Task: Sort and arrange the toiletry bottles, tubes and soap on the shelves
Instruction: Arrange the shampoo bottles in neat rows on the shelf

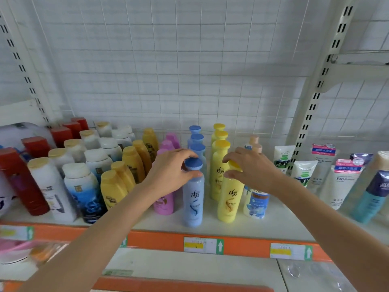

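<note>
A light-blue bottle (193, 199) with a blue cap stands at the front of a row of blue bottles (196, 142). My left hand (170, 173) grips its neck just under the cap. To its right stands a yellow bottle (229, 199), at the front of a yellow row (220, 144). My right hand (252, 167) closes around its cap. A pink bottle (164, 204) is partly hidden behind my left wrist.
The white shelf (210, 226) has an orange front strip (160, 239) with price tags. White, amber and red bottles (21, 180) fill the left. A blue-and-white bottle (255, 202) and facial-wash tubes (341, 182) stand on the right. A wire grid backs the shelf.
</note>
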`<control>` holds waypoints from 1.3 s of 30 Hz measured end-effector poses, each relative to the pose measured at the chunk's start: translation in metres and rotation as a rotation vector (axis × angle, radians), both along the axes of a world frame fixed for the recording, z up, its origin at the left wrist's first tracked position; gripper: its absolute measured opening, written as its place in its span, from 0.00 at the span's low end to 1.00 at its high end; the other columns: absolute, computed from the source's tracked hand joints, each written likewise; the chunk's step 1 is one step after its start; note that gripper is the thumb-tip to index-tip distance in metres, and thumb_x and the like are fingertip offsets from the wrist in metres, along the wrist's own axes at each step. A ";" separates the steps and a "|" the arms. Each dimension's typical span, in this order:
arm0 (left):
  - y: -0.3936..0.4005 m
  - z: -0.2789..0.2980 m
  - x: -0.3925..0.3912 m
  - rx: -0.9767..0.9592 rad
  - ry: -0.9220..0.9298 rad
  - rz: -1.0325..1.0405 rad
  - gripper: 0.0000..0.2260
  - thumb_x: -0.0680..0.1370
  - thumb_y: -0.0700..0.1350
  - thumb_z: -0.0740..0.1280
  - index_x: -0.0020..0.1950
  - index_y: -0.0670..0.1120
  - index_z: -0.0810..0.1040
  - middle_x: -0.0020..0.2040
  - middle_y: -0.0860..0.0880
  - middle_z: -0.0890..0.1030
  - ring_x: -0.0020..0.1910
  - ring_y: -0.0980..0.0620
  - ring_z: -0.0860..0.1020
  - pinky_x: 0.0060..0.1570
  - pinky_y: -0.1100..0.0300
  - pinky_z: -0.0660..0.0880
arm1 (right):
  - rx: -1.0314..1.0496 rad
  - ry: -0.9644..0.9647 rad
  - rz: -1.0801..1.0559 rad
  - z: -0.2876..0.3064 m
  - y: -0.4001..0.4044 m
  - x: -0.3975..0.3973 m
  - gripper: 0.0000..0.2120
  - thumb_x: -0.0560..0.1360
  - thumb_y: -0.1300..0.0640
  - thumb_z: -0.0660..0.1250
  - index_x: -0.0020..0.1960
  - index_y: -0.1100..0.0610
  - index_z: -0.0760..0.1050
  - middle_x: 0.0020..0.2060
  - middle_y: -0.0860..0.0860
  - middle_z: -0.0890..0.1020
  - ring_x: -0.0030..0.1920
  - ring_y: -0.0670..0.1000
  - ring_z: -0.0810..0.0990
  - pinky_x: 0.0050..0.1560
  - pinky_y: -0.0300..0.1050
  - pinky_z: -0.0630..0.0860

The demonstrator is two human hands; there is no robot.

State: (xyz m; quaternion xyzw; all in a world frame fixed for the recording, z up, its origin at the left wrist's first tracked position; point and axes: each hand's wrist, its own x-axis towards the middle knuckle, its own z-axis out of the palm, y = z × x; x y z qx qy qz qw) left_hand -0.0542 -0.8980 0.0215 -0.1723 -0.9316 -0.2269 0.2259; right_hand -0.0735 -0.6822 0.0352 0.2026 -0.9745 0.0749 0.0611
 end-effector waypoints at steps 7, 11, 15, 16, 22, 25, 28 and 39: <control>-0.003 -0.002 -0.002 0.015 -0.006 -0.019 0.20 0.68 0.54 0.74 0.56 0.48 0.78 0.53 0.53 0.82 0.48 0.54 0.79 0.50 0.59 0.74 | 0.079 -0.016 0.003 0.004 -0.010 -0.011 0.21 0.74 0.40 0.62 0.63 0.47 0.69 0.58 0.48 0.74 0.59 0.54 0.74 0.64 0.55 0.65; -0.003 -0.002 -0.001 0.009 -0.009 -0.036 0.20 0.69 0.54 0.73 0.57 0.48 0.77 0.54 0.53 0.81 0.49 0.54 0.78 0.50 0.59 0.73 | 0.157 0.000 -0.004 0.012 -0.006 -0.011 0.22 0.72 0.37 0.61 0.61 0.47 0.71 0.55 0.46 0.76 0.58 0.51 0.74 0.69 0.61 0.58; -0.002 -0.001 0.002 -0.014 -0.023 -0.034 0.20 0.70 0.53 0.72 0.58 0.47 0.76 0.57 0.52 0.80 0.52 0.51 0.77 0.51 0.59 0.72 | 0.063 -0.130 0.045 0.025 -0.003 -0.008 0.27 0.69 0.37 0.66 0.65 0.46 0.69 0.58 0.47 0.75 0.59 0.49 0.73 0.61 0.47 0.69; -0.002 -0.001 0.003 -0.018 -0.025 -0.033 0.20 0.70 0.53 0.71 0.59 0.47 0.75 0.57 0.52 0.80 0.51 0.51 0.77 0.50 0.60 0.71 | 0.030 -0.150 0.042 0.028 -0.003 -0.007 0.28 0.69 0.38 0.67 0.65 0.46 0.69 0.58 0.46 0.75 0.59 0.49 0.73 0.62 0.47 0.70; -0.002 -0.001 0.005 -0.041 -0.027 -0.019 0.20 0.71 0.54 0.70 0.59 0.48 0.74 0.58 0.53 0.78 0.50 0.52 0.77 0.48 0.63 0.69 | -0.085 0.023 -0.013 0.043 -0.015 -0.029 0.25 0.71 0.37 0.63 0.63 0.49 0.70 0.54 0.49 0.76 0.50 0.49 0.74 0.56 0.49 0.72; -0.002 0.000 0.006 -0.032 -0.035 -0.018 0.19 0.71 0.53 0.70 0.59 0.48 0.74 0.57 0.53 0.79 0.46 0.54 0.76 0.46 0.64 0.68 | -0.032 -0.001 -0.077 0.038 -0.023 -0.051 0.28 0.71 0.38 0.64 0.66 0.48 0.67 0.59 0.52 0.75 0.57 0.54 0.75 0.58 0.52 0.72; -0.002 0.000 0.007 -0.019 -0.040 -0.027 0.19 0.71 0.53 0.70 0.59 0.48 0.74 0.55 0.53 0.79 0.41 0.58 0.71 0.43 0.66 0.65 | 0.020 -0.089 -0.081 0.029 -0.028 -0.063 0.27 0.72 0.41 0.65 0.67 0.50 0.67 0.61 0.54 0.75 0.59 0.55 0.74 0.54 0.46 0.70; -0.001 0.001 0.006 -0.033 -0.039 -0.026 0.19 0.72 0.53 0.70 0.59 0.48 0.74 0.57 0.52 0.79 0.46 0.56 0.74 0.46 0.66 0.67 | 0.072 -0.091 -0.004 0.031 -0.025 -0.061 0.22 0.74 0.49 0.65 0.67 0.51 0.68 0.61 0.55 0.75 0.58 0.54 0.73 0.48 0.42 0.68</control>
